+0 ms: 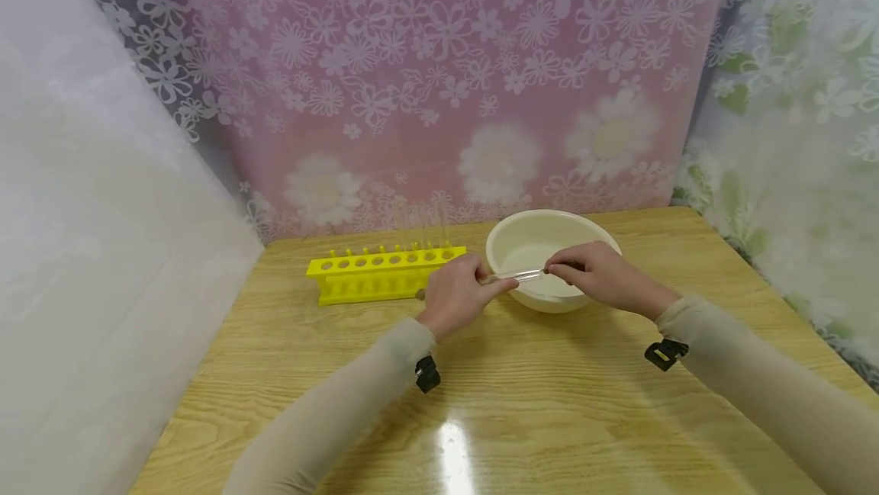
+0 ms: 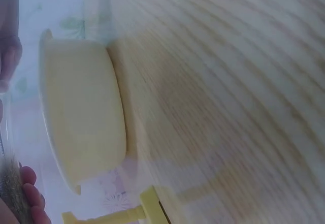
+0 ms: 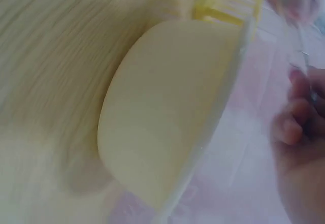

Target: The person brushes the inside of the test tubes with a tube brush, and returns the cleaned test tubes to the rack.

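Note:
My left hand (image 1: 456, 295) grips a clear glass test tube (image 1: 529, 275), held nearly level over the front rim of a cream-white bowl (image 1: 549, 303). Inside the tube, brownish bristles of a test tube brush (image 2: 14, 188) show beside the left fingers (image 2: 31, 193). At the tube's right end, my right hand (image 1: 604, 278) pinches the brush's thin wire handle (image 3: 306, 57) between thumb and curled fingers. The left palm hides part of the tube.
A yellow test tube rack (image 1: 371, 281) stands left of the bowl, just behind the left hand. Several clear test tubes (image 1: 442, 222) stand upright at its right end. A flowered curtain (image 1: 439, 83) hangs behind the wooden table (image 1: 549, 403).

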A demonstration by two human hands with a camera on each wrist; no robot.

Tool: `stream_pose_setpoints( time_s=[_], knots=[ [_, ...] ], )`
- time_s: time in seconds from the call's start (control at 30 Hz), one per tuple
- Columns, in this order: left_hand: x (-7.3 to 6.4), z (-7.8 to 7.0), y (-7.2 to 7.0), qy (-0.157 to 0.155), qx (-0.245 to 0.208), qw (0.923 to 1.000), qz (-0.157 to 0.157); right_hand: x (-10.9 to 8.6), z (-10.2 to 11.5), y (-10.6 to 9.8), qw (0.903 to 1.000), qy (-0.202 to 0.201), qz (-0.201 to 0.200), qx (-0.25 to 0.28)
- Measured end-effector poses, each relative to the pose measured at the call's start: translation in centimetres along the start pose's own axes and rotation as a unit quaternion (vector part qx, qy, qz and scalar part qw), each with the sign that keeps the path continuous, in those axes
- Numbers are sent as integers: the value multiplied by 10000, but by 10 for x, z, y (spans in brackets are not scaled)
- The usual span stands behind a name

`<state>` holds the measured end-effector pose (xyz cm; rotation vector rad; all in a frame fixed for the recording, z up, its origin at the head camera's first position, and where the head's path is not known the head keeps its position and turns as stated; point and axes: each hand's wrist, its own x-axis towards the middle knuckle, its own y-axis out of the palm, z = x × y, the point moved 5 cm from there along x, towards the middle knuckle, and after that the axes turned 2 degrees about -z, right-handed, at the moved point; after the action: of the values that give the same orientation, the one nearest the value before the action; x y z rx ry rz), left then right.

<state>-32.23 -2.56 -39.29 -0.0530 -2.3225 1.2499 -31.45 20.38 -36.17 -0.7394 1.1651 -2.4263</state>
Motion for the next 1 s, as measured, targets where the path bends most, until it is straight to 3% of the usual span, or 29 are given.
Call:
stream_pose_setpoints(
  time_s=[0.07, 0.1, 0.2, 0.3, 0.4, 0.53, 0.63, 0.67, 0.73, 0.83, 0.93, 1.0],
  knots=[
    [1, 2, -2, -69, -75, 9999, 73, -3, 7, -2, 9938, -720, -430, -736],
    [1, 4, -3, -106, -129, 9998, 114, -5, 12, -3, 9847, -1140, -688, -1122],
    [1, 7, -3, -242, -340, 9987, 278, -11, 21, -3, 9430, -2244, -1357, -2051],
    [0, 10, -3, -338, -554, 9969, 444, -15, 25, 0, 9010, -3052, -1820, -2491],
    [0, 10, -2, -447, -761, 9945, 572, -17, 28, 2, 8678, -3517, -2091, -2820],
    [0, 11, -3, -497, -895, 9930, 584, -19, 30, 4, 8316, -3872, -2180, -3332],
    [0, 10, -4, -473, -913, 9932, 544, -19, 31, 4, 8165, -4004, -2089, -3596],
    [0, 10, -4, -460, -925, 9933, 524, -19, 31, 4, 8177, -3997, -2049, -3600],
    [-1, 10, -5, -410, -910, 9939, 477, -18, 31, 3, 8353, -3865, -1926, -3402],
    [-1, 10, -6, -262, -820, 9957, 352, -15, 29, 2, 8807, -3331, -1702, -2905],
    [-2, 9, -7, 0, -546, 9984, 158, -12, 24, 2, 9346, -2490, -1343, -2154],
    [-3, 9, -8, 193, -303, 9994, -1, -10, 19, 4, 9646, -1878, -1022, -1541]
  ],
)
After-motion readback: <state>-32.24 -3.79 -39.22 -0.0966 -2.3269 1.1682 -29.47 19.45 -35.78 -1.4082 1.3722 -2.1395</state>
